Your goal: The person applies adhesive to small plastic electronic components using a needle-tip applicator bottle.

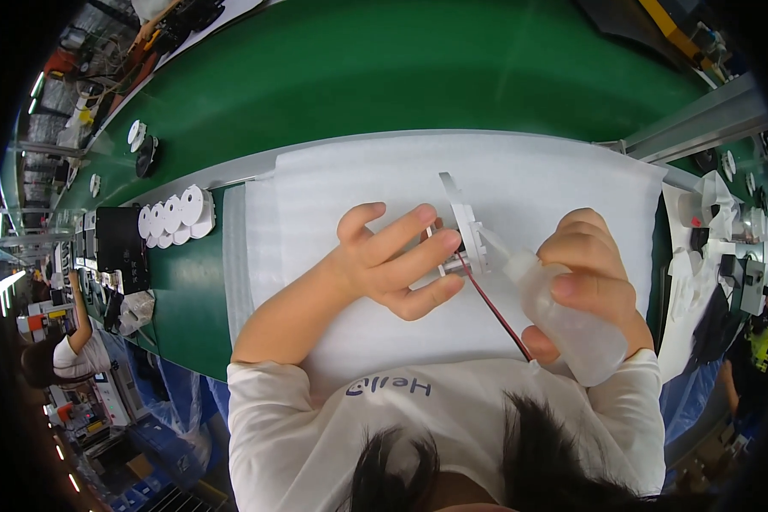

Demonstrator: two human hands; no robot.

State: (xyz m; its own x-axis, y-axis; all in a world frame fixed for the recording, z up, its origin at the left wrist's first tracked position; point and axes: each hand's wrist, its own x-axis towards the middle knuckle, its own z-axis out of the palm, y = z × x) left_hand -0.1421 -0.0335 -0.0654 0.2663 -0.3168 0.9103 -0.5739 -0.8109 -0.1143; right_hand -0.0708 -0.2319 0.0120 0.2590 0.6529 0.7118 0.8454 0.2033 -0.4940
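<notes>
My left hand [405, 260] is closed on a white round plastic part [466, 226], seen nearly edge-on and tilted upright above the white foam sheet. Its fingers are partly spread over the near side. A red and black wire pair [496, 311] trails from the part toward my chest. My right hand [590, 269] grips a translucent squeeze bottle [571, 324], tilted with its thin nozzle [493, 240] pointing at the part. The nozzle tip is at or very near the part's right face; I cannot tell whether they touch.
White foam sheeting [358, 179] covers the work area. A green conveyor belt [384, 77] runs beyond it. Left stand several white round parts [176, 215] in a row and a black box [121, 247]. A metal rail [699, 119] edges the right. Another person [70, 352] sits far left.
</notes>
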